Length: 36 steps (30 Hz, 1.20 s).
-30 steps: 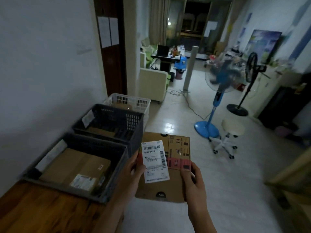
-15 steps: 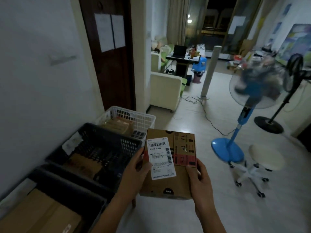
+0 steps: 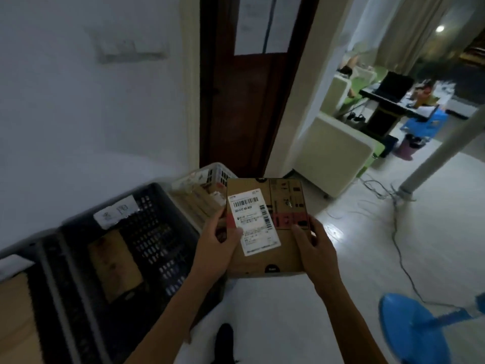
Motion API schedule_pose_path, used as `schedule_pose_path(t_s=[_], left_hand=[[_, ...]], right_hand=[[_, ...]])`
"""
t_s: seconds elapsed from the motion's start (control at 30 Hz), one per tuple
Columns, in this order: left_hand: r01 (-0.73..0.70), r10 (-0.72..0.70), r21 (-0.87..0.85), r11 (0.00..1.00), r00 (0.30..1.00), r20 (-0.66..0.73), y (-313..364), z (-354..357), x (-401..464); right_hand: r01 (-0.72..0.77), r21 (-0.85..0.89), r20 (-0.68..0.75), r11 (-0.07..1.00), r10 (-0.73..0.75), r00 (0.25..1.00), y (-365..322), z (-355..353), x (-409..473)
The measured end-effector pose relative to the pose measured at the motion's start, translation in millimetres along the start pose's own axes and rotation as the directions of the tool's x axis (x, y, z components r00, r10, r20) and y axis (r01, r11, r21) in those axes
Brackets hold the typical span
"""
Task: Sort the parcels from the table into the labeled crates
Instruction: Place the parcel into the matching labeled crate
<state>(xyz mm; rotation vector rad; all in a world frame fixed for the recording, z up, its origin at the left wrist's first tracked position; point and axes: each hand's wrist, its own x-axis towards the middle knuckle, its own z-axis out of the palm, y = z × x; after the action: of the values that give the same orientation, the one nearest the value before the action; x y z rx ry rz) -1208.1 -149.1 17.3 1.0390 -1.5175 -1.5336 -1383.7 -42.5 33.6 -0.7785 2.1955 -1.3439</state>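
White wall (image 3: 86, 114) fills the upper left; a dark wooden door (image 3: 244, 109) stands beside it with two paper sheets, text unreadable. Pale tiled floor (image 3: 354, 245) runs right, a cable trailing across it.

Dark crate (image 3: 147, 248) sits low left against the wall, a white label on its far rim, print too blurred to read. A brown box lies inside it. A second dark crate (image 3: 18, 298) is cut off by the left edge, cardboard showing inside. White crate (image 3: 210, 179) beyond is partly hidden behind the held parcel; its contents are smeared by motion blur.

Blue fan base (image 3: 409, 332) at lower right, cut by the frame edge.

Cardboard parcel (image 3: 270, 229) is held in the air, above the floor, just right of the crates, white barcode label up. Left hand (image 3: 217, 248) grips its left edge, thumb on top. Right hand (image 3: 315, 248) grips the right edge likewise; fingers underneath are hidden.

Dark shoe tip (image 3: 224, 337) at the bottom.
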Motion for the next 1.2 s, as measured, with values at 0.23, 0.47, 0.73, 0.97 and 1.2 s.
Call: schedule_pose_path(t_s=[0.23, 0.47, 0.73, 0.97, 1.2], left_hand=[[0.125, -0.126, -0.016, 0.992, 0.966, -0.227, -51.6, 35.1, 117.9], [0.362, -0.318, 0.023, 0.932, 0.846, -0.427, -94.7, 60.8, 167.4], [0.520, -0.403, -0.005, 0.854, 0.655, -0.639, -100.0, 76.6, 198.2], [0.657, -0.480, 0.021, 0.753, 0.571, -0.666, -118.3, 89.5, 204.3], [0.683, -0.525, -0.043, 0.729, 0.517, -0.676, -132.1, 109.6, 195.1]], right_hand=[[0.113, -0.180, 0.288, 0.977, -0.058, 0.956, 0.7, 52.1, 176.1], [0.239, -0.307, 0.559, 0.921, -0.029, 0.829, 31.4, 99.3, 282.4], [0.323, -0.274, 0.787, 0.906, 0.018, 0.616, 58.5, 146.9, 348.2], [0.373, -0.335, 0.852, 0.865, 0.108, 0.512, 80.8, 149.3, 360.1], [0.422, -0.364, 0.874, 0.830, 0.147, 0.464, 90.2, 149.8, 364.4]])
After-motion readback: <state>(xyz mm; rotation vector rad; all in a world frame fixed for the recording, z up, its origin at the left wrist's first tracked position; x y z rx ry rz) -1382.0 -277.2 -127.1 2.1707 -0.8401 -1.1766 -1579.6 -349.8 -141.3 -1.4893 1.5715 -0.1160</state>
